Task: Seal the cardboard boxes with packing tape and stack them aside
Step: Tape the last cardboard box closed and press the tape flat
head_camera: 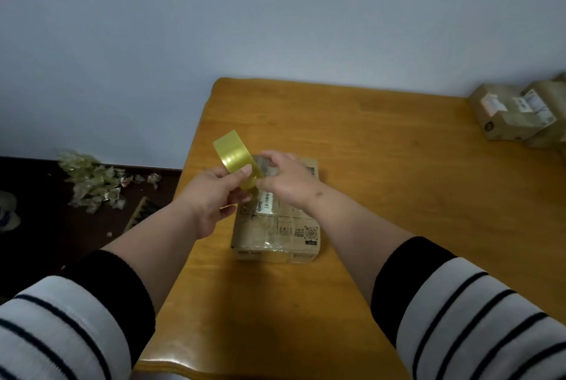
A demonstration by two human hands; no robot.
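Observation:
A flat cardboard box point(275, 235) with printed labels and shiny tape on its top lies near the left side of the wooden table point(382, 165). Above its far end my left hand point(211, 193) grips a yellowish roll of packing tape point(234, 154), thumb on the roll's outer face. My right hand point(288, 179) is beside the roll, its fingers curled and pinching the clear tape end point(260, 167) that comes off the roll. The far part of the box is hidden behind both hands.
Two or three taped cardboard boxes point(514, 113) stand at the table's far right edge. On the dark floor to the left lies a heap of crumpled tape scraps point(92, 180). A pale wall rises behind the table.

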